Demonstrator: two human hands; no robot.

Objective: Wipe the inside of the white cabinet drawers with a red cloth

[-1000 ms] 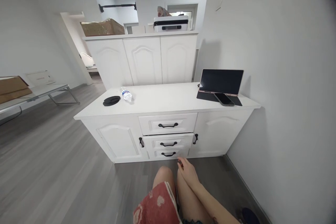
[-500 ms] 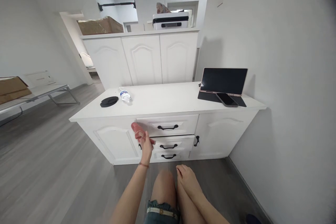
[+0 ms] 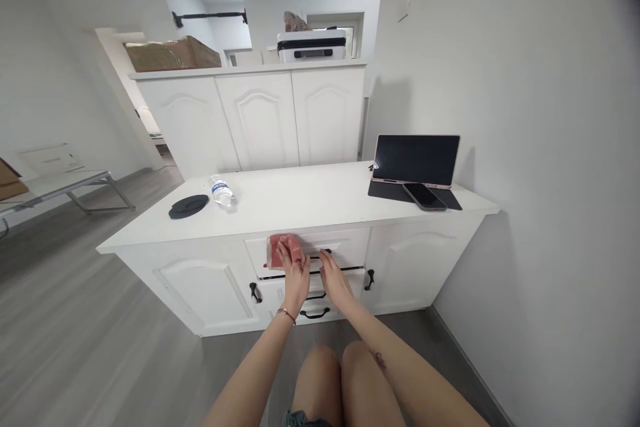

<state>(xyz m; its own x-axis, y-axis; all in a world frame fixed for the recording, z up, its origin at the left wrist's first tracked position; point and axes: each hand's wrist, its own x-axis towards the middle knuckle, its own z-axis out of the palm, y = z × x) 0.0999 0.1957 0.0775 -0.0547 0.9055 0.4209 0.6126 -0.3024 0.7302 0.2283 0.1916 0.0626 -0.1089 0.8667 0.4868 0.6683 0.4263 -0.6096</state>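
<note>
My left hand [image 3: 295,271] presses a red cloth [image 3: 283,250] flat against the front of the top drawer [image 3: 350,245] of a low white cabinet [image 3: 210,230]. Its fingers lie on the cloth. Just to the right, my right hand [image 3: 334,279] reaches the black handle of that same drawer; its fingers curl at the handle, but the grip itself is hidden. Below sit two more drawers with black handles [image 3: 315,313]. My bare knees show at the bottom edge.
On the cabinet top lie a water bottle [image 3: 221,189], a black round lid [image 3: 188,205], a tablet [image 3: 416,159] on a stand and a phone [image 3: 423,195]. A taller white cabinet [image 3: 260,117] stands behind. A wall runs along the right. Grey floor opens to the left.
My left hand carried the red cloth from my lap up to the top drawer front. My right hand rose from my knee to the drawer handle. The view drew closer to the cabinet.
</note>
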